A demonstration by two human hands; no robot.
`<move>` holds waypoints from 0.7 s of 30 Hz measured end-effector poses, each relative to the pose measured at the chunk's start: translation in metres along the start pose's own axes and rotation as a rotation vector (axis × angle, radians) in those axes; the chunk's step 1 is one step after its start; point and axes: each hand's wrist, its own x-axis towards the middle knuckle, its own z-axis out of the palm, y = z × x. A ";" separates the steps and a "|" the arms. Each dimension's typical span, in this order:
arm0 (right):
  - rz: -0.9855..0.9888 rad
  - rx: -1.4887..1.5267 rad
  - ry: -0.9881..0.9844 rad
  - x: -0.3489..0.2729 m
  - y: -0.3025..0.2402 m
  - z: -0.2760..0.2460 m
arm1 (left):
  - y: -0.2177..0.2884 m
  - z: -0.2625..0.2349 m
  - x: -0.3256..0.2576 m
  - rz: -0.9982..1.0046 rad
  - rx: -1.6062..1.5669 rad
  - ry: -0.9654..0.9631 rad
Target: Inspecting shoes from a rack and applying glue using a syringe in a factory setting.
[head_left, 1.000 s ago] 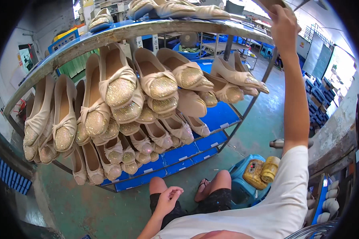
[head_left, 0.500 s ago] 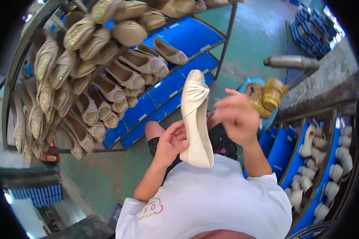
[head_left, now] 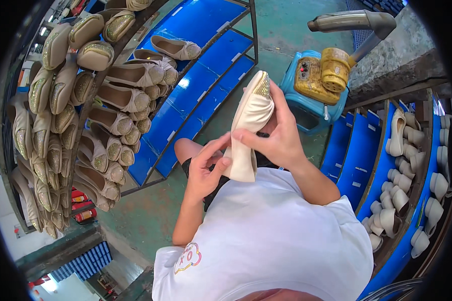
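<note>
Just above the middle of the frame, the right hand (head_left: pixel 281 138) has its fingers (head_left: pixel 281 103) wrapped over the forepart of a cream shoe (head_left: pixel 251 113), thumb pressed on the near side, with little gap left between grip and shoe. The left hand (head_left: pixel 205 173) meets the heel end with fingers half curled and thumb apart from them; whether it truly pinches the heel or only steadies it, I cannot tell. Held at both ends, the shoe probably resists twisting; it is tilted, glittering toe upward in the frame and sole to the left, perhaps to show its side. Below is the white T-shirt (head_left: pixel 271 220). To the upper right, a yellow device (head_left: pixel 314 80) sits on a blue stool (head_left: pixel 289 88), likely for easy reach, near a metal pipe (head_left: pixel 344 21). At the left, a rack (head_left: pixel 254 32) carries glitter-toed shoes (head_left: pixel 113 120), overlapping, presumably to save room. At the right edge, pale shoes (head_left: pixel 388 218) crowd blue shelves (head_left: pixel 344 165).
</note>
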 end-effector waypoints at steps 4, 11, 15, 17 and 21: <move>0.032 0.115 0.124 0.062 0.042 -0.055 | 0.001 0.011 0.007 -0.028 0.149 0.273; 0.211 0.337 0.372 0.183 0.123 -0.193 | -0.018 0.001 -0.025 -0.165 0.042 0.200; 0.171 0.332 0.419 0.193 0.120 -0.207 | -0.021 0.003 -0.032 -0.174 -0.014 0.244; 0.156 0.343 0.417 0.189 0.119 -0.204 | -0.020 0.004 -0.032 -0.182 -0.042 0.242; 0.129 0.405 0.353 0.161 0.122 -0.176 | -0.020 0.003 -0.031 -0.179 -0.058 0.239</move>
